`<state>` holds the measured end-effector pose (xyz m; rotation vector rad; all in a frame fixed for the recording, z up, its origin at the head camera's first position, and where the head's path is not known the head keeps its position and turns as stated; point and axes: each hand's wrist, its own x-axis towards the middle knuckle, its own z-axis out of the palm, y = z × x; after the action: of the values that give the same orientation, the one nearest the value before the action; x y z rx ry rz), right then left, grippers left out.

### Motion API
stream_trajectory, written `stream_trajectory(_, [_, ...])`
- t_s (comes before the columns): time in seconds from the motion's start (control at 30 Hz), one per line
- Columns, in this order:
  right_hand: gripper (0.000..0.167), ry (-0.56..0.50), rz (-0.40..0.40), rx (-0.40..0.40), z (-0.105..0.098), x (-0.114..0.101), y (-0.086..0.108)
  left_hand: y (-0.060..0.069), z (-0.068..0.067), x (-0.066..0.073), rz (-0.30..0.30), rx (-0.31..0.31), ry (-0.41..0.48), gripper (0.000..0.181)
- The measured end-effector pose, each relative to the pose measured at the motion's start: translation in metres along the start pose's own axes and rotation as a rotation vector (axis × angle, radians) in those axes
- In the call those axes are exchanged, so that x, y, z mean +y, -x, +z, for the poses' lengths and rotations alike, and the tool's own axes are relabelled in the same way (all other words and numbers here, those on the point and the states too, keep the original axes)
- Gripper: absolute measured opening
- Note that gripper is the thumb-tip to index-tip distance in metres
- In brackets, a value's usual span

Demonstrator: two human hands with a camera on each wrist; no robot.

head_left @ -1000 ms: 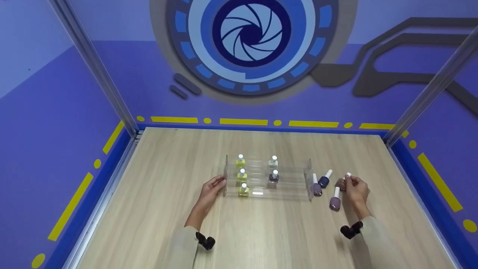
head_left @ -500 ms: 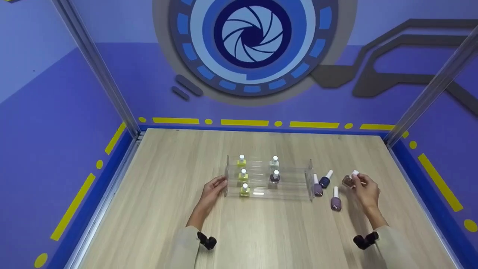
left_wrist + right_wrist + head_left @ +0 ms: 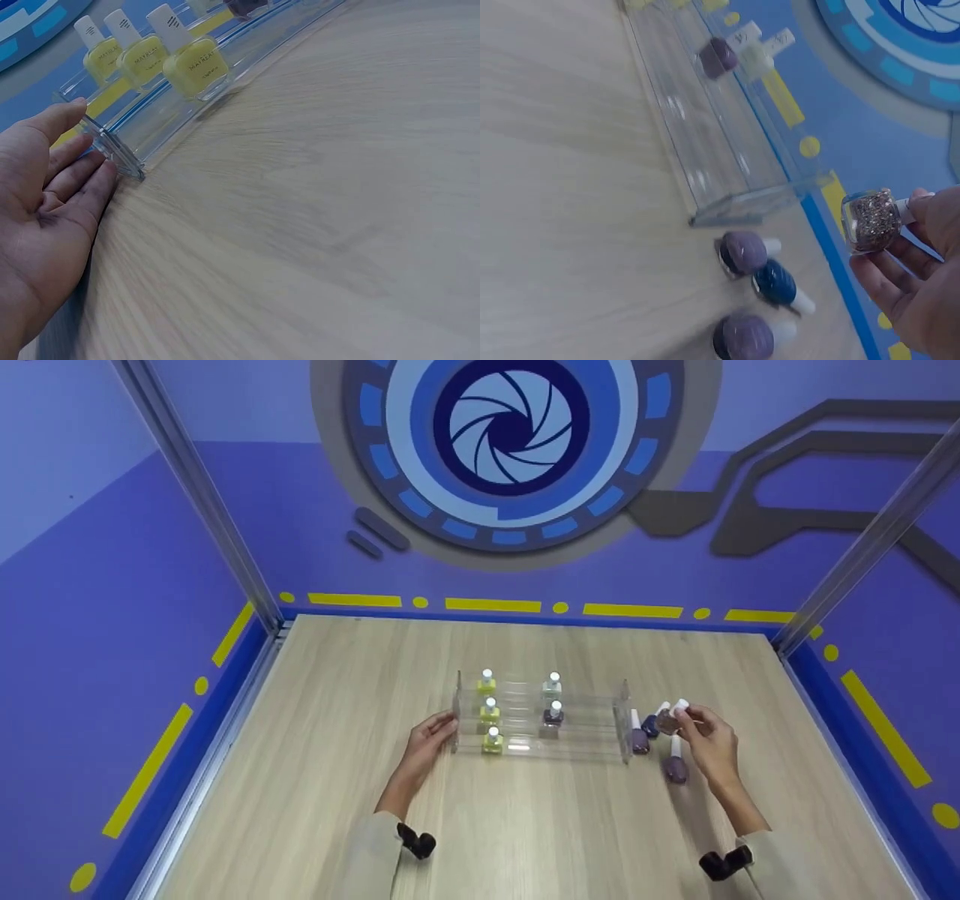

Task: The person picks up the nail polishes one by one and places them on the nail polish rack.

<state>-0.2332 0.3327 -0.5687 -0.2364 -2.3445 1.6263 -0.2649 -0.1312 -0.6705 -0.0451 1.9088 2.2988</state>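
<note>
Rack (image 3: 525, 733), clear, tiered: unmoved; five bottles (image 3: 490, 714) stand in it.
Left hand (image 3: 426, 743): fingers loosely extended, resting against the rack's left end.
Right hand (image 3: 714, 744): pinches the white cap (image 3: 680, 705) of the glitter bottle (image 3: 875, 220) between thumb and fingers.
Glitter bottle: raised, tilted, nearer the rack than half a second ago, partly covering the navy bottle (image 3: 775, 283) in head view.

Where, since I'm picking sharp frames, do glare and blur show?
Head view: a white glare streak on the clear rack; left wrist view: readable lettering on the yellow bottles; right wrist view: softly blurred purple bottles, yet distinguishable flecks in the glitter bottle.
</note>
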Motion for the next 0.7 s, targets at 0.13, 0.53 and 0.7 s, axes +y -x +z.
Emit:
stream_trajectory(0.13, [0.032, -0.028, 0.000, -0.037, 0.007, -0.009, 0.006, 0.000, 0.000, 0.001, -0.010, -0.002, 0.000, 0.053])
stream_trajectory(0.53, [0.024, 0.033, -0.071, -0.064, 0.031, -0.011, 0.014, 0.000, 0.000, 0.000, -0.025, 0.008, -0.045, 0.055])
stream_trajectory(0.7, [0.023, 0.016, -0.063, -0.074, 0.044, -0.012, 0.016, 0.001, 0.000, 0.001, -0.017, 0.012, -0.047, 0.052])
